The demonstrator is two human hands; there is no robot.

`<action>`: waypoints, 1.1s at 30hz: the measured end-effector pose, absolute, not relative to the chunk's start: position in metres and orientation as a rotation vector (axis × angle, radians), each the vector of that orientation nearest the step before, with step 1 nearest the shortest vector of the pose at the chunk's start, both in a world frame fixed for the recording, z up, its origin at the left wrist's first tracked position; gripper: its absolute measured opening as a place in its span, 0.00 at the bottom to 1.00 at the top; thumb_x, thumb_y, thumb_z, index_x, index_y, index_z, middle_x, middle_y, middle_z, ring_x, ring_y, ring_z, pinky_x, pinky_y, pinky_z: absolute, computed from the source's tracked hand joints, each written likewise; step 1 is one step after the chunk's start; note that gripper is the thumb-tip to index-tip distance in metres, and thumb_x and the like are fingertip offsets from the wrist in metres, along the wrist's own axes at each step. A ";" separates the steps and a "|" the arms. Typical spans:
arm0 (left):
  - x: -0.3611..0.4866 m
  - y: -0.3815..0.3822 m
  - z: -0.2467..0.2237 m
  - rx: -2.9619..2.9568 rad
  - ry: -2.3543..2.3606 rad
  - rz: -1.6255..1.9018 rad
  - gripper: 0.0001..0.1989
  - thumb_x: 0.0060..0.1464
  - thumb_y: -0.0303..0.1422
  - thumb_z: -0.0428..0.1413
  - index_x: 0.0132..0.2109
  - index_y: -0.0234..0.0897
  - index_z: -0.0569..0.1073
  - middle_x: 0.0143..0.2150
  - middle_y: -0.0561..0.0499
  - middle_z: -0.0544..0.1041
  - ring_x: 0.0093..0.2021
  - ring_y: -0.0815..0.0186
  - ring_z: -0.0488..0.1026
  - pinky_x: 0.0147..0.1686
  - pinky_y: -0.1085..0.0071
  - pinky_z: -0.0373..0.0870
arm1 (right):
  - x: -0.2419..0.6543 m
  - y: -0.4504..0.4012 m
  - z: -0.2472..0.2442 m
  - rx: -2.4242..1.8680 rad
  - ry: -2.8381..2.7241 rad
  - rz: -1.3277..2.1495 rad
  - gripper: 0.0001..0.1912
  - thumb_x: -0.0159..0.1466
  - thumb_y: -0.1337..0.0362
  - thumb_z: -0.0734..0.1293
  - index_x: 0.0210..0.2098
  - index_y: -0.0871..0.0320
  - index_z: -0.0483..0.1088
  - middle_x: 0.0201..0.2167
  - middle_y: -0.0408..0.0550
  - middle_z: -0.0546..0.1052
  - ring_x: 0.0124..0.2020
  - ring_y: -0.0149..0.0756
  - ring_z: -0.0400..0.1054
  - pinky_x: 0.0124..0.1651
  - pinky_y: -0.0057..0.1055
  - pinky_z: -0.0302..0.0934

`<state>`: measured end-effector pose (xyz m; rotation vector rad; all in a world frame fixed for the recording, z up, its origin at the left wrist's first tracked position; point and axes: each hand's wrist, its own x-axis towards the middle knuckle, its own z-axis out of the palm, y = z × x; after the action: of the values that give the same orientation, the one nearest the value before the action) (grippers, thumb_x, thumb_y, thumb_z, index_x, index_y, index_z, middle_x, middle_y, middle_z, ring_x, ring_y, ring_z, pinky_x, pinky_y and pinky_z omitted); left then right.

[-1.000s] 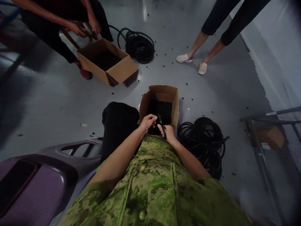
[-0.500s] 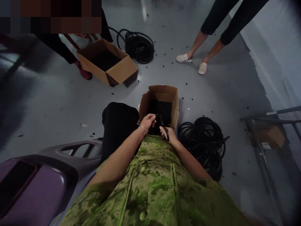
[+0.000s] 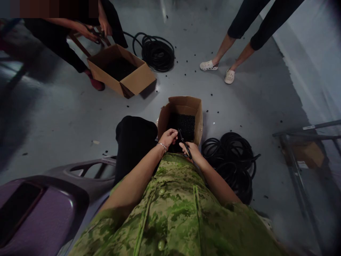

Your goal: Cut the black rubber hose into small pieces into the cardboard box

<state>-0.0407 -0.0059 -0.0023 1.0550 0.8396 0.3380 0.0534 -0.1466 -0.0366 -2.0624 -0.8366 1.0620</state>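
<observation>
My right hand (image 3: 191, 150) is closed around the black handles of a pair of scissors (image 3: 188, 149), whose blades point up and away toward my other hand. My left hand (image 3: 169, 137), with a silver bracelet at the wrist, has its fingers pinched together beside the scissor tips. Whatever lies in that pinch is too small and dark to make out. Both hands are over the near side of an open cardboard box (image 3: 198, 117). Many small black pieces (image 3: 186, 122) fill the bottom of it.
Coiled black hose (image 3: 234, 156) lies right of the box. Farther off are another coil (image 3: 160, 53) and a larger cardboard box (image 3: 135, 80), where a person's hands (image 3: 92, 33) work. Another person's legs (image 3: 242, 46) stand at upper right. A purple stool (image 3: 53, 213) bears a phone (image 3: 20, 206).
The scissors have shifted slightly, and their blades now look slimmer and closer to my left fingertips. Across from me, the other person's hands have come into view above the larger box.
</observation>
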 end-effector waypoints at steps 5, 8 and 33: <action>-0.041 -0.006 -0.001 1.060 0.856 0.323 0.13 0.46 0.38 0.63 0.32 0.34 0.69 0.20 0.57 0.68 0.17 0.76 0.60 0.15 0.79 0.56 | 0.052 -0.147 -0.030 -1.980 -0.736 1.151 0.27 0.61 0.40 0.62 0.28 0.59 0.70 0.25 0.46 0.77 0.22 0.30 0.69 0.24 0.22 0.59; -0.041 -0.006 -0.001 1.062 0.862 0.323 0.13 0.46 0.37 0.63 0.32 0.34 0.69 0.20 0.57 0.68 0.16 0.76 0.60 0.15 0.79 0.55 | 0.053 -0.147 -0.030 -1.988 -0.751 1.155 0.26 0.61 0.40 0.62 0.28 0.59 0.70 0.25 0.46 0.77 0.22 0.30 0.70 0.24 0.23 0.59; -0.039 -0.004 -0.003 0.826 0.962 0.176 0.16 0.43 0.40 0.64 0.32 0.34 0.69 0.18 0.56 0.68 0.17 0.73 0.63 0.20 0.74 0.65 | 0.043 -0.146 -0.024 -2.359 -0.880 0.757 0.31 0.60 0.37 0.60 0.21 0.58 0.73 0.17 0.48 0.73 0.24 0.36 0.70 0.24 0.26 0.50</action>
<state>-0.0393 -0.0040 -0.0028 0.8262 0.9622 0.1755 0.0432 -0.1457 -0.0241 -2.3593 -0.8804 0.7568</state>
